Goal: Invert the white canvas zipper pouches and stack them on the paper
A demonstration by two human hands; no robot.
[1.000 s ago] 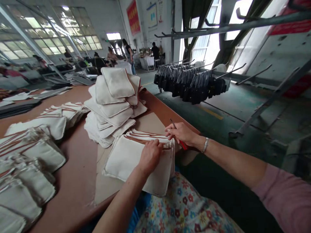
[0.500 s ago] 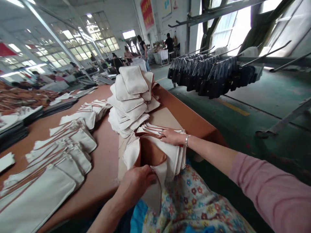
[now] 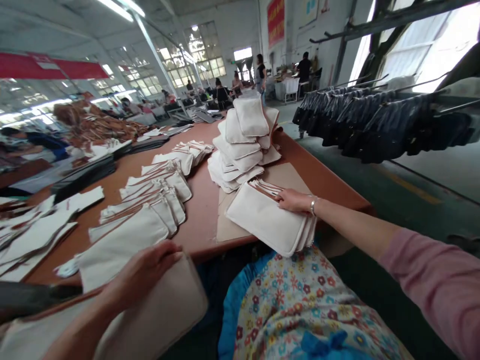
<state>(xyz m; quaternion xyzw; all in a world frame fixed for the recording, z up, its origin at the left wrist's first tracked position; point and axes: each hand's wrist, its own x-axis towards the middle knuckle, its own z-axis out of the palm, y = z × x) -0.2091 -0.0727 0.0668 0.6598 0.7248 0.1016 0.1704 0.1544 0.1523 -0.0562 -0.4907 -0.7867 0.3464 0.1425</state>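
A white fabric pouch panel (image 3: 168, 305) hangs low at the front left, held along its upper edge by my closed left hand (image 3: 150, 265). Part of it runs behind my forearm, out of sight. My right hand (image 3: 296, 201) is closed on the brown-lined upper edges of a small stack of white pouches (image 3: 268, 217) that overhangs the table's front edge. Just beyond that stack rises a taller, uneven pile of white pouches (image 3: 240, 150). To the left, overlapping white pouches (image 3: 127, 235) with brown edging lie fanned in a row on the table.
The brown-covered table (image 3: 202, 220) carries a beige board (image 3: 228, 227) under the stack. Farther left are white pieces (image 3: 45, 230) and dark flat pieces (image 3: 86, 175). Dark bags (image 3: 375, 125) hang from a rack on the right. Several people work in the background.
My left hand has moved left, away from the stack, carrying a pouch whose brown inside showed before. My right hand stays on the stack. The view has turned left.
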